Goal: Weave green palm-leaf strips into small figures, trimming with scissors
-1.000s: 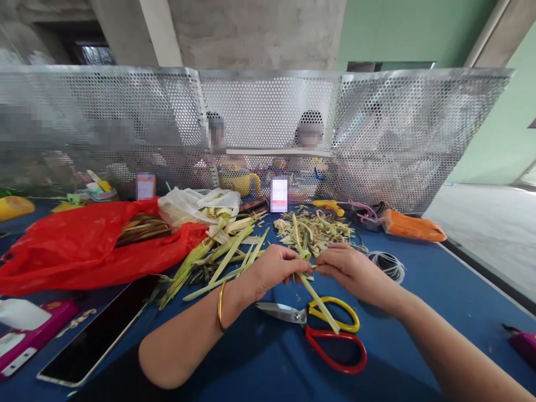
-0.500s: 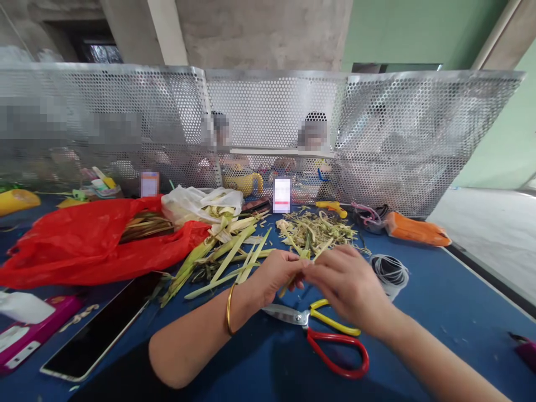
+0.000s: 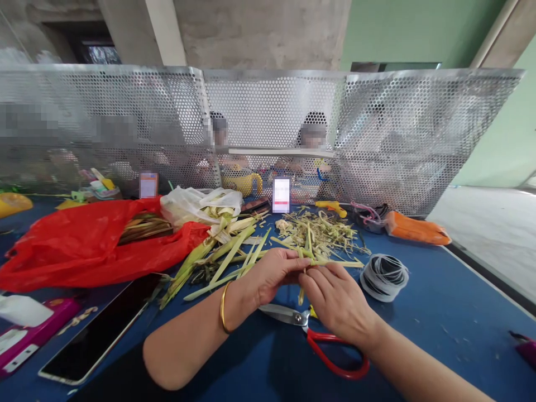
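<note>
A blue desk (image 3: pixel 444 318) runs up to a perforated metal screen (image 3: pixel 268 106), and other people sit blurred behind it. Near the middle of the desk the left hand (image 3: pixel 272 273) and the right hand (image 3: pixel 337 304) meet just above the surface. The fingers of both are closed in a pinch on a thin, pale green leaf strip (image 3: pixel 341 262). One end of it pokes out to the right toward a coil of white cord (image 3: pixel 383 271), and a short end hangs down between the hands. A gold bangle (image 3: pixel 223 308) sits on the left wrist.

Just under the right hand lie scissors (image 3: pixel 285 315) with a red handle, blades together and pointing left, partly hidden by the hand. Beyond the hands is a heap of leaf trimmings (image 3: pixel 324 229). To the left, longer leaves (image 3: pixel 221 254) spill from a red plastic bag (image 3: pixel 79 240) and a white bag (image 3: pixel 196 202). A phone (image 3: pixel 90 338) lies near the front left.

The strip looks narrow and fibrous, so a sharp bend or a hard pull between the two pinches could split it. If either grip slipped, it could drop among the trimmings and be hard to pick out. The right wrist is also close to the scissors and could press onto them if lowered
</note>
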`<state>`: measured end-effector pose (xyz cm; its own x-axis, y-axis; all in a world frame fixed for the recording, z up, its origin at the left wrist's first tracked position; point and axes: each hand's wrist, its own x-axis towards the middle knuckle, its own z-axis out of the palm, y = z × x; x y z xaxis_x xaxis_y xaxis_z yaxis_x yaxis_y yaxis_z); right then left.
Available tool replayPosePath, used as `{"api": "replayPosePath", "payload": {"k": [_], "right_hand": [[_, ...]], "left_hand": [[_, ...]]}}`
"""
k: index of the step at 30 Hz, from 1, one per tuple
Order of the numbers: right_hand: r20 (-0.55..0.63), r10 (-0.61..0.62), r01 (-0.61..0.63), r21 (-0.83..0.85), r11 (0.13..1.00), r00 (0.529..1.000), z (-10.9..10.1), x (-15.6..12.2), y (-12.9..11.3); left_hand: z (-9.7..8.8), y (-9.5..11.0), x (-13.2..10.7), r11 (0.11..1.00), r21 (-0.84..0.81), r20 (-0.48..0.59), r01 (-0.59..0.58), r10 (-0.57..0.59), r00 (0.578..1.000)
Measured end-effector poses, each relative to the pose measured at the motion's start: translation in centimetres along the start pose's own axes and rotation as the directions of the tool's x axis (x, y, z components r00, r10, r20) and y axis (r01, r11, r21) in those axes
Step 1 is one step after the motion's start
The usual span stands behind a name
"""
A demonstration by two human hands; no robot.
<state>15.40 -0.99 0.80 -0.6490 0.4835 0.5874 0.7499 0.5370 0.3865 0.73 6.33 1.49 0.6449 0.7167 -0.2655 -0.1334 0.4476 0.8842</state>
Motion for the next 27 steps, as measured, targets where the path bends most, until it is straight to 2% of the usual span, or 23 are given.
{"api": "replayPosePath", "payload": {"k": [6,9,12,14,16,17,19,22,27], "right_hand": [[-0.172,-0.083,0.096,0.068,0.993,0.982,-0.5,-0.1,-1.5],[-0.173,-0.134,0.150,0.086,0.985,0.976,-0.7,0.1,-1.8],[-0.160,-0.185,0.207,0.133,0.969,0.970,-1.0,0.3,-1.1],[-0.155,-0.116,0.140,0.152,0.978,0.981,-1.2,0.4,0.1],[-0.113,0.066,-0.054,0.109,0.993,0.991,-1.4,0.5,1.6],[-0.069,0.165,-0.160,0.074,0.984,0.984,-1.5,0.5,2.3],[0.051,0.284,-0.287,0.067,0.956,0.957,-1.5,0.5,3.4],[0.166,0.328,-0.353,0.156,0.922,0.930,-1.2,0.4,3.7],[0.173,0.309,-0.341,0.207,0.917,0.935,-0.7,0.4,2.3]], "left_hand": [[0.2,-0.5,-0.1,0.994,0.001,-0.075,-0.105,0.105,0.992],[0.4,-0.7,-0.1,0.994,0.015,-0.085,-0.106,0.107,0.991],[0.3,-0.5,0.0,0.994,0.053,-0.082,-0.096,0.100,0.992],[0.1,0.0,-0.1,0.989,0.092,-0.093,-0.111,0.120,0.988],[0.0,0.7,-0.3,0.983,0.127,-0.117,-0.134,0.149,0.982],[-0.1,1.1,-0.5,0.981,0.138,-0.131,-0.136,0.154,0.979],[0.0,1.8,-0.8,0.982,0.146,-0.143,-0.116,0.137,0.980],[0.1,2.2,-1.0,0.991,0.118,-0.130,-0.061,0.076,0.989],[0.2,1.3,-0.7,0.992,0.129,-0.133,-0.002,0.020,0.991]]}}
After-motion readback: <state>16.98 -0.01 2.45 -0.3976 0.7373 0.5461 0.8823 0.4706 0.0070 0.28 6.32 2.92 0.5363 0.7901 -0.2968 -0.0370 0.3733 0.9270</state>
